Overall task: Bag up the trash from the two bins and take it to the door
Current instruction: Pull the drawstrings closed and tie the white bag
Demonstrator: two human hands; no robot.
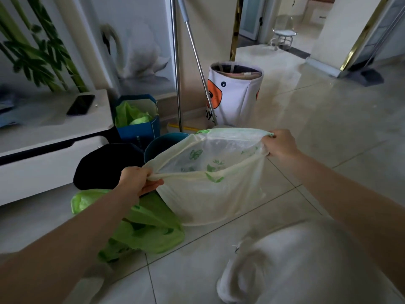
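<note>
I hold a pale translucent trash bag [210,194] with green leaf prints stretched wide at its mouth. My left hand [137,179] grips the near left rim and my right hand [279,143] grips the far right rim. Just behind the bag stands a round blue bin [160,143], partly hidden by it. A black bin [105,165] sits to its left. On the floor under my left forearm lies a full green trash bag [151,231].
A blue paper bag [140,126] with green plastic inside stands by a white cabinet [43,154] with a phone [80,104] on top. Mop poles [177,62] and a white fabric basket [235,95] lean at the wall. A doorway [274,29] opens at the back; tiled floor lies right.
</note>
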